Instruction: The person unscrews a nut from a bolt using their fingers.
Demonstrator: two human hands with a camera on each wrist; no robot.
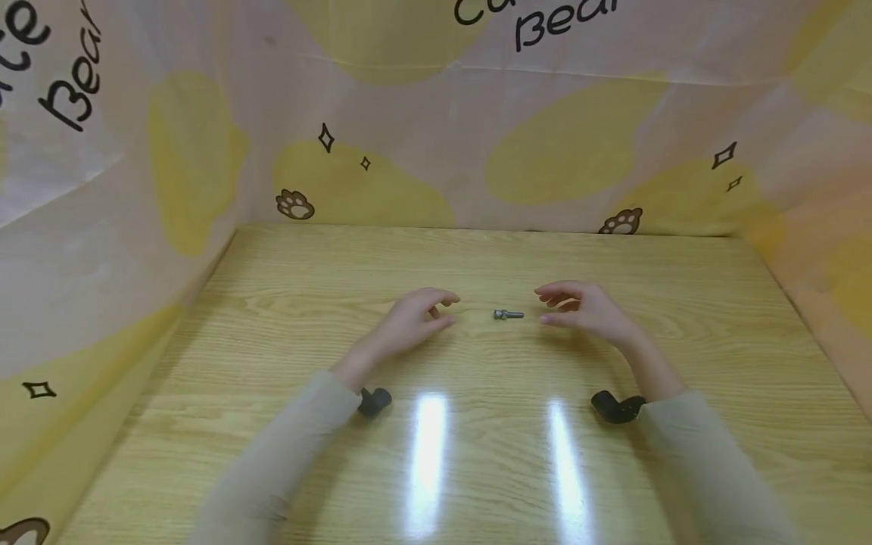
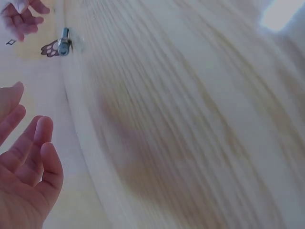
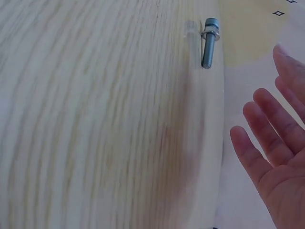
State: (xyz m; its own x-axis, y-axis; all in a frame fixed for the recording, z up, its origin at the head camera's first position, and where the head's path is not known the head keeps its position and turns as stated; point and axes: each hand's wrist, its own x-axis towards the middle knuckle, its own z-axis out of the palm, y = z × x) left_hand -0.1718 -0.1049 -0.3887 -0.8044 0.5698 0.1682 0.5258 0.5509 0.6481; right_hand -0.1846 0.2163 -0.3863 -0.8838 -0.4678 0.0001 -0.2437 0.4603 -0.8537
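A small metal bolt [image 1: 508, 314] lies on the wooden table between the two hands, its head toward the left. In the right wrist view the bolt [image 3: 208, 45] shows a round head, a washer or nut close under it and a shank. My left hand [image 1: 417, 316] is left of the bolt, apart from it, fingers loosely bent and holding nothing. My right hand [image 1: 587, 309] hovers to the bolt's right, also apart, with relaxed fingers and nothing in them. The left wrist view shows the bolt [image 2: 64, 43] beyond the left hand [image 2: 28, 167].
The wooden table [image 1: 477, 363] carries two bright light reflections near its front. Printed cloth walls [image 1: 409, 113] rise at the back and both sides. Black wrist-worn devices [image 1: 616, 407] sit at the sleeve cuffs.
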